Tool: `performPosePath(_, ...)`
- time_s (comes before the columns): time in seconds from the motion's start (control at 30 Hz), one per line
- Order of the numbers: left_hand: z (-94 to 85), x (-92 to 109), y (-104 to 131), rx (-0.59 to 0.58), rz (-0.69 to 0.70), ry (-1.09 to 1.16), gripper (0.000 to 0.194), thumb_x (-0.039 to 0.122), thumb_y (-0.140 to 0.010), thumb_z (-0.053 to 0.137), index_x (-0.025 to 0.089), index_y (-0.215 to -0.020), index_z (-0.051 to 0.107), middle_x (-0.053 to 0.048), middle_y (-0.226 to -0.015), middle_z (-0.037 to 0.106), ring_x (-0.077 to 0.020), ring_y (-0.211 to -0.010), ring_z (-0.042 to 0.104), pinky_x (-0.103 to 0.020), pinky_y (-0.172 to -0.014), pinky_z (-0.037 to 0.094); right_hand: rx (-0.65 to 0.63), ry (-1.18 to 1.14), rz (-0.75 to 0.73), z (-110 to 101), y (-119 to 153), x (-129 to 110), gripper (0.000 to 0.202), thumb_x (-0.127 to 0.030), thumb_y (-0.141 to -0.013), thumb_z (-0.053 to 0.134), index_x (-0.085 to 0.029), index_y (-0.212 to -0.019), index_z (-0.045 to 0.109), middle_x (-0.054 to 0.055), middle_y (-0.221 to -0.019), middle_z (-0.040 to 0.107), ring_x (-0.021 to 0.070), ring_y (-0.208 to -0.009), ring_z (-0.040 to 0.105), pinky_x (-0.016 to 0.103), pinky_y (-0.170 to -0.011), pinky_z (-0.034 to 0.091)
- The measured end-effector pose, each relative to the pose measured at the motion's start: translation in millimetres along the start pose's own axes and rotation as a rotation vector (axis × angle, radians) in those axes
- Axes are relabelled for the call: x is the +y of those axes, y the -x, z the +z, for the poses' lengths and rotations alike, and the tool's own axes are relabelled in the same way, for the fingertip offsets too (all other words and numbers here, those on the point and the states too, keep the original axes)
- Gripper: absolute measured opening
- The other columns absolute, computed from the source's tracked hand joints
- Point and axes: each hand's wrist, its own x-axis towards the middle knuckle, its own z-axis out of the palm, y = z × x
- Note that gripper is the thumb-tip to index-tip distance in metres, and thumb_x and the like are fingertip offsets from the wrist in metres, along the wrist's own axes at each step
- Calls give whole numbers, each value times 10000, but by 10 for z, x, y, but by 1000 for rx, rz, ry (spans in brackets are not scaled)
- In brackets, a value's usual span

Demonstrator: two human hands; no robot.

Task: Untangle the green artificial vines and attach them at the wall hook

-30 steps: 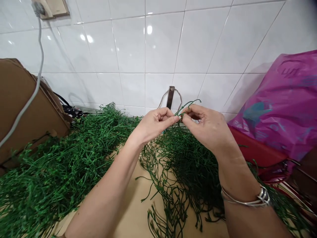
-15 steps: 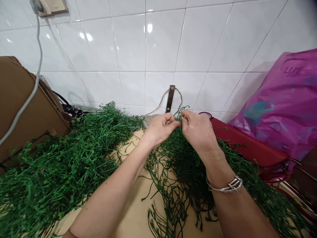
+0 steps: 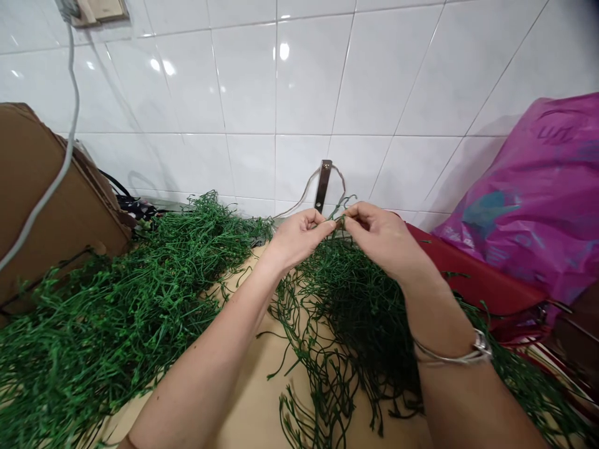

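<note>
Thin green strands [image 3: 347, 201] rise between my two hands near the tiled wall. My left hand [image 3: 302, 237] pinches them with thumb and forefinger. Close beside it on the right, my right hand [image 3: 374, 234] is closed on the same strands at its fingertips. Below the hands lies a dark green heap of strands [image 3: 365, 305], with loose curly ends spread on the tan surface [image 3: 262, 393]. A larger, brighter green pile [image 3: 154, 287] lies to the left. The exact spot where the fingers meet the strands is partly hidden.
At the left stands a cardboard box [image 3: 51, 206] with a grey cable [image 3: 70, 125] in front. A metal strip [image 3: 322, 184] with a cord is fixed on the wall. A red case [image 3: 477, 274] and a pink plastic bag [image 3: 538, 199] sit at the right.
My right hand has turned and its wrist and bracelet have shifted right and outward. My left hand has moved slightly left and down. Both still pinch the strands.
</note>
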Motion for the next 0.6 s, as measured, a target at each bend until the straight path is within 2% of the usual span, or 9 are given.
performPosePath(0.13,-47,74,36,-102,26,60,333,452,-901,587,195,-708,499,26,-708,435,-123,-674,378,-284,-652,292,-84,-390,64,-157,31,-44,152,-340,-728,655,-200,-747,598,-8,-725,555,138,-699,467,281,-657,364)
performPosePath(0.23,-63,94,47,-159,53,39,370,478,-884,598,201,-676,469,31,-686,403,-125,-672,359,-285,-641,280,-173,-496,151,-216,58,-73,202,-351,-685,700,-187,-747,600,4,-725,578,139,-696,497,284,-648,368)
performPosePath(0.33,-74,97,55,-132,86,-60,323,402,-877,590,203,-673,439,48,-655,348,-115,-635,322,-284,-616,259,-248,-419,134,-239,80,-74,206,-372,-751,672,-185,-782,590,-5,-699,554,138,-680,489,289,-647,371)
performPosePath(0.43,-83,98,65,-84,140,-188,200,343,-882,565,197,-749,526,47,-675,424,-111,-645,366,-280,-636,291,-262,-243,87,-245,95,-66,193,-380,-824,624,-191,-818,585,-12,-703,542,138,-675,474,291,-649,380)
performPosePath(0.5,-91,101,70,-66,159,-237,149,331,-888,559,197,-834,592,44,-694,470,-112,-655,390,-279,-648,308,-259,-182,74,-247,99,-67,170,-358,-830,624,-192,-835,588,10,-763,593,151,-724,517,296,-685,406)
performPosePath(0.6,-105,100,68,-39,169,-253,153,332,-889,573,200,-921,643,51,-677,451,-110,-634,382,-279,-635,304,-249,-218,62,-251,99,-73,214,-378,-801,679,-189,-878,617,30,-846,637,165,-794,549,305,-742,433)
